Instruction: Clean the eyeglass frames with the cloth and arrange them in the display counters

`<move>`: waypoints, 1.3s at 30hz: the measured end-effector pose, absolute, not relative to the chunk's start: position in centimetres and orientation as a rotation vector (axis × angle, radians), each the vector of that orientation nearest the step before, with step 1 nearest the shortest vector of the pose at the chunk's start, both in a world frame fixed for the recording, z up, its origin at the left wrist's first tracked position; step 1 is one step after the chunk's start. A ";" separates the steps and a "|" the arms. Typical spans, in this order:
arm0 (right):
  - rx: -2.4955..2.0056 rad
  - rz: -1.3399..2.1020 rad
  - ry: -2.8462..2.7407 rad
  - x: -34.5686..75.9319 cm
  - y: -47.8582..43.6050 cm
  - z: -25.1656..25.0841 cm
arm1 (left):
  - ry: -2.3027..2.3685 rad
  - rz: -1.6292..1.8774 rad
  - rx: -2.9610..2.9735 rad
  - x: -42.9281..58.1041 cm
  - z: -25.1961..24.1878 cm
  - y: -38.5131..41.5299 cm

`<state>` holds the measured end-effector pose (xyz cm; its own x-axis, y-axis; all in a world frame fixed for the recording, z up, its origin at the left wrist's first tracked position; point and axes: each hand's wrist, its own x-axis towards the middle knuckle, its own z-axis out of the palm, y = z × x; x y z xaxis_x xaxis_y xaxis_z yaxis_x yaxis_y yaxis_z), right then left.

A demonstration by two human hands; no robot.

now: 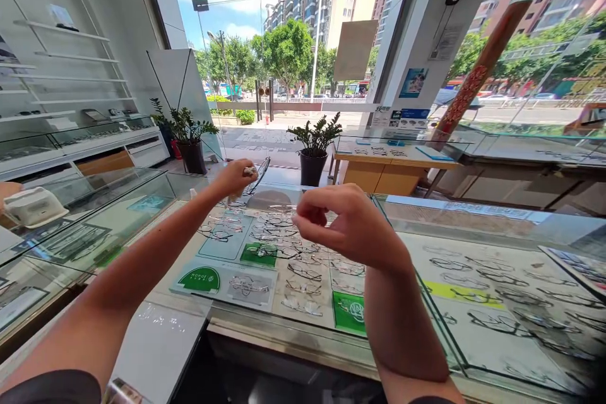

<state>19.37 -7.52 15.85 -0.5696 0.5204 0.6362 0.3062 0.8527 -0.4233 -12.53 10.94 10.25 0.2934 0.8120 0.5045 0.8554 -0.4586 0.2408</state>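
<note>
Stretched out over the far part of the glass display counter [279,344], my left hand [235,178] is closed around a crumpled beige cloth [249,171]. A dark-rimmed pair of eyeglasses [263,172] sticks up at its fingertips, seemingly gripped with the cloth. My right hand [343,218] hovers over the counter, thumb and forefinger curled together in a pinch. Whatever lies between those fingertips, if anything, is too small to tell. Below both hands, rows of eyeglass frames [303,273] lie on the display, some on green cards [259,254].
More frames fill the right-hand case [502,322]. A glass case [142,202] runs along the left, with a white device [35,207] on it. Potted plants [314,167] stand beyond the counter, before the glass front. A wooden table [379,161] holds more eyeglasses.
</note>
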 end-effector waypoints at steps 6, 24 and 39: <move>-0.806 0.349 -2.012 18.1 -3.2 11.5 | -1.384 -1.824 -2.760 -6.0 7.6 7.9; -0.823 0.852 -1.579 17.5 2.4 -0.4 | -1.343 -2.177 -2.830 -1.4 -0.7 4.5; -0.794 0.887 -1.510 17.7 2.8 -0.6 | -1.339 -2.139 -2.799 -1.3 -0.8 4.2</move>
<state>17.71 2.77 -0.63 -0.1161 0.8691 0.4809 0.0029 0.4845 -0.8748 -1.29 4.20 -0.77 0.1883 0.8104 0.5547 0.1445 -0.5815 0.8006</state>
